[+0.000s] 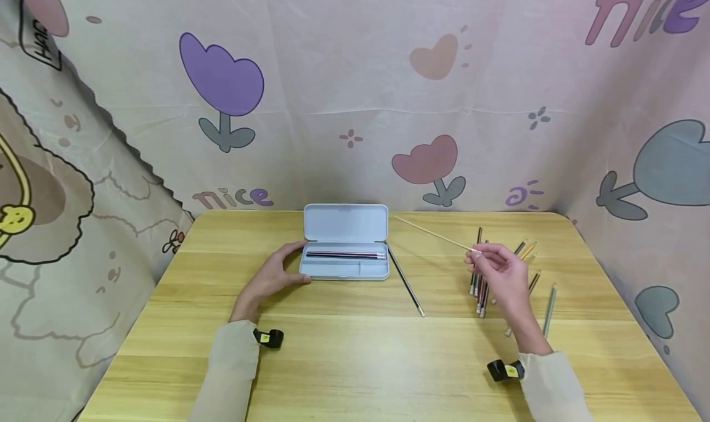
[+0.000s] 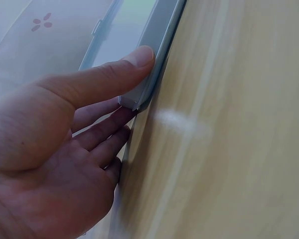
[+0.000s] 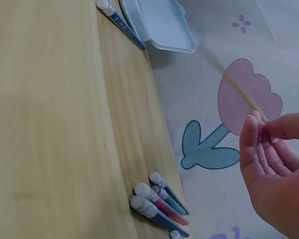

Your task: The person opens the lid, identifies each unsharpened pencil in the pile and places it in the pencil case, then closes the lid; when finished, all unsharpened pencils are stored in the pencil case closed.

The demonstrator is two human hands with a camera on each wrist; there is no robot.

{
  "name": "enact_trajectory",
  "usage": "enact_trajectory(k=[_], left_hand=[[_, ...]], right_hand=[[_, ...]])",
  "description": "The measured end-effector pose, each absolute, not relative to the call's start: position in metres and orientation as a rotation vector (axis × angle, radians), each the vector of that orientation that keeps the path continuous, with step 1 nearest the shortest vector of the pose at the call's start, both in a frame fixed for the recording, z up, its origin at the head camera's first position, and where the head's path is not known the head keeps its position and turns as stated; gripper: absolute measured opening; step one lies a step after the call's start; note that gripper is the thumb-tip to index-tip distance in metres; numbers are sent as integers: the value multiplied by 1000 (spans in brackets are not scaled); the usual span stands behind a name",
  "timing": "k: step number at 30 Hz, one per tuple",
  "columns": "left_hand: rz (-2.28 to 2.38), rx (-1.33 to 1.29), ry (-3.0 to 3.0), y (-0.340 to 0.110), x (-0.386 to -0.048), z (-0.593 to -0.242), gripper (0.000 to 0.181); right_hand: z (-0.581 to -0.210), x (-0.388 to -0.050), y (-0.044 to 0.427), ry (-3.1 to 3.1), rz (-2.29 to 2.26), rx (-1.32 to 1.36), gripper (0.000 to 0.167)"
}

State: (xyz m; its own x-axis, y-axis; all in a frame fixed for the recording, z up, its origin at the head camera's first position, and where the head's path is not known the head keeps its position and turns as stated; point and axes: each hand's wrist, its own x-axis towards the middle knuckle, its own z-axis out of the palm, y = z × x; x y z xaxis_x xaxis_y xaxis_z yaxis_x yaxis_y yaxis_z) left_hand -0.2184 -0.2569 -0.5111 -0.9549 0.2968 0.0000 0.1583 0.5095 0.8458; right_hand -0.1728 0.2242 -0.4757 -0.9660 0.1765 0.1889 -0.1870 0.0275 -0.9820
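An open pale blue pencil case (image 1: 346, 223) stands on the table with its lid raised at the back. A few pencils (image 1: 344, 255) lie side by side in its rear compartment. My left hand (image 1: 270, 277) grips the case's left end; in the left wrist view its thumb (image 2: 139, 56) presses the near edge and the fingers reach around the end. My right hand (image 1: 503, 277) pinches a thin yellow pencil (image 1: 435, 234) by one end, between thumb and fingertips. The pencil is raised above the table and points left toward the case. Beneath that hand lies a group of pencils (image 1: 481, 299), partly hidden.
A dark pencil (image 1: 406, 281) lies slanted beside the case's right side, white eraser end toward me. More loose pencils (image 1: 534, 281) and a grey-green pencil (image 1: 550, 311) are at the right of the wooden table (image 1: 355, 360). A printed cloth (image 1: 327, 89) hangs behind the table.
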Motion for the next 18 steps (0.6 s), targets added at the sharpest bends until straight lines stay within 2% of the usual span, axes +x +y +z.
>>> enact_trajectory(k=[18], left_hand=[[1450,403,2591,-257,-218,-512,85]], right_hand=[[-486,-189,185,-2189,2001,88,21]])
